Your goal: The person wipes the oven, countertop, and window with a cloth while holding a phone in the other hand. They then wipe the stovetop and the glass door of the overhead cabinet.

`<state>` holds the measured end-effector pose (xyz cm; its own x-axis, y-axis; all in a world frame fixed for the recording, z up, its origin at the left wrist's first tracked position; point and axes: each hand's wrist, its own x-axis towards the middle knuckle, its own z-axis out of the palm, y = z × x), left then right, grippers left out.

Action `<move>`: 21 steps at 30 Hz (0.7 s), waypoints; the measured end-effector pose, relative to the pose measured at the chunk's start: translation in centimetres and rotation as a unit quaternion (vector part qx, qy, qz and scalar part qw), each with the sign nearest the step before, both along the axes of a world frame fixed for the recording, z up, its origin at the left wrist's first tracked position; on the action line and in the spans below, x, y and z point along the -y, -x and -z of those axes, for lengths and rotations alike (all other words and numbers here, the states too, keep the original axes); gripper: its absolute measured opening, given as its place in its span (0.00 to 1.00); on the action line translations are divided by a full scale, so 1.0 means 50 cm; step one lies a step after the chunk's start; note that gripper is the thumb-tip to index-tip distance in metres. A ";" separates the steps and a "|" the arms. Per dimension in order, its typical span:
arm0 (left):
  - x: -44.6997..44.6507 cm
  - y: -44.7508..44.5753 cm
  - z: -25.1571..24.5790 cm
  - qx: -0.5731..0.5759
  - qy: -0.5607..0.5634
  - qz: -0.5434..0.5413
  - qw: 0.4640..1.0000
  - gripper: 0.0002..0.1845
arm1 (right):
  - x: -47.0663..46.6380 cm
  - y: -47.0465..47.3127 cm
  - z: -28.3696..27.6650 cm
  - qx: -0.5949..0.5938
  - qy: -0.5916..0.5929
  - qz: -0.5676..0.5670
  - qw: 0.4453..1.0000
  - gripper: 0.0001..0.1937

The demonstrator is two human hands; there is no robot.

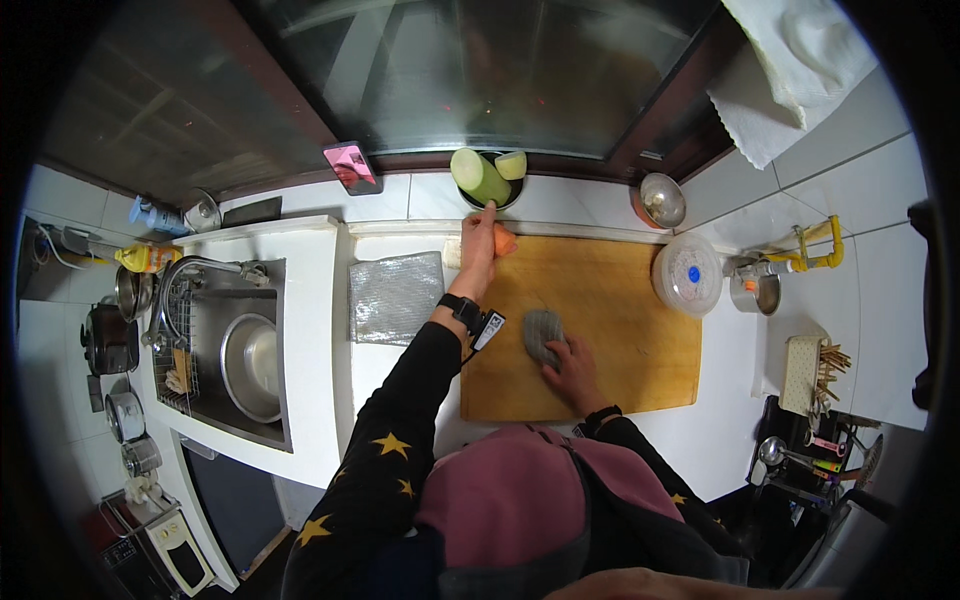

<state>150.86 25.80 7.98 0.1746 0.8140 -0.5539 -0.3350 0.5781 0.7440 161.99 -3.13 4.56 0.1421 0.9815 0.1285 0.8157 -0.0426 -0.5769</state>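
Note:
My left hand (480, 244) reaches over the back left corner of the wooden cutting board (615, 375), by an orange piece (505, 240), perhaps carrot; whether it grips the piece is unclear. Its fingertips are at the near rim of a dark bowl (514, 196) on the ledge. A thick pale green vegetable piece (480, 174) and a smaller cut piece (511, 165) lie in that bowl. On the board, my right hand (574, 367) has its fingers on a grey, folded cloth or scouring pad (543, 337); its grip is partly hidden.
A silvery mat (397, 298) lies left of the board. Further left is a sink with a metal basin (253, 367). A lidded plastic container (687, 274) overlaps the board's back right corner. A metal bowl (662, 200) and a phone (352, 169) are on the ledge.

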 end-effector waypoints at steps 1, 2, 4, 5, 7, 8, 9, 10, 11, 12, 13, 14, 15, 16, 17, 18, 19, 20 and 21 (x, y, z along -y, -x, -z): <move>-0.005 -0.004 0.000 -0.027 -0.019 0.007 0.999 0.27 | 0.003 -0.001 0.002 -0.002 -0.003 0.001 1.000 0.23; -0.020 -0.005 -0.001 -0.037 -0.009 0.012 0.999 0.27 | 0.003 -0.001 0.005 -0.005 -0.014 -0.001 1.000 0.23; -0.038 -0.007 -0.002 -0.043 -0.025 0.033 0.998 0.24 | 0.005 0.001 0.009 0.009 -0.014 0.002 1.000 0.23; -0.045 -0.007 -0.001 -0.046 -0.029 0.042 0.998 0.23 | 0.007 0.003 0.010 0.006 -0.020 0.013 1.000 0.22; -0.055 -0.006 0.003 -0.054 -0.020 0.050 0.997 0.21 | 0.009 0.005 0.006 0.015 0.001 0.009 1.000 0.22; -0.058 -0.005 0.006 -0.057 -0.014 0.055 0.997 0.21 | 0.010 0.006 0.002 0.014 0.010 0.014 1.000 0.22; -0.058 0.000 0.008 -0.057 -0.024 0.053 0.997 0.21 | 0.011 0.007 -0.003 0.014 0.017 0.011 1.000 0.22; -0.055 0.007 0.012 -0.054 -0.028 0.056 0.997 0.22 | 0.011 0.008 -0.008 0.014 0.027 0.012 0.999 0.23; -0.046 0.011 0.016 -0.063 -0.022 0.064 0.996 0.23 | 0.014 0.008 -0.013 0.013 0.043 0.024 0.999 0.23; -0.031 0.020 0.020 -0.050 -0.012 0.069 0.996 0.21 | 0.014 0.007 -0.018 0.002 0.043 0.025 0.999 0.23; -0.012 0.028 0.023 -0.025 -0.023 0.078 0.996 0.21 | 0.016 0.007 -0.022 -0.009 0.047 0.031 0.998 0.23; 0.012 0.040 0.025 -0.049 -0.020 0.098 0.994 0.21 | 0.017 0.007 -0.024 -0.016 0.044 0.028 0.998 0.23; 0.040 0.054 0.025 -0.042 -0.027 0.116 0.992 0.22 | 0.020 0.007 -0.026 -0.039 0.057 0.038 0.997 0.22; 0.068 0.070 0.024 -0.036 -0.017 0.137 0.990 0.22 | 0.020 0.007 -0.027 -0.056 0.061 0.034 0.996 0.22; 0.102 0.089 0.024 -0.040 -0.019 0.152 0.987 0.22 | 0.020 0.004 -0.028 -0.074 0.023 0.040 0.996 0.21; 0.133 0.104 0.024 -0.071 -0.018 0.158 0.985 0.24 | 0.016 -0.001 -0.029 -0.161 0.052 0.092 0.981 0.21; 0.169 0.128 0.024 -0.074 -0.028 0.180 0.980 0.24 | 0.006 -0.009 -0.031 -0.244 0.036 0.151 0.957 0.20; 0.191 0.150 0.025 -0.105 -0.024 0.212 0.971 0.23 | -0.008 -0.020 -0.034 -0.326 0.061 0.216 0.918 0.20; 0.222 0.165 0.027 -0.091 -0.006 0.201 0.975 0.21 | -0.023 -0.039 -0.040 -0.313 0.005 0.236 0.920 0.20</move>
<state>142.62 14.68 6.60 0.3812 0.7066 -0.5962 0.0558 0.6261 0.7777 163.93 -2.00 6.57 0.5955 0.7925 -0.1313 0.2141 -0.3141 -0.9249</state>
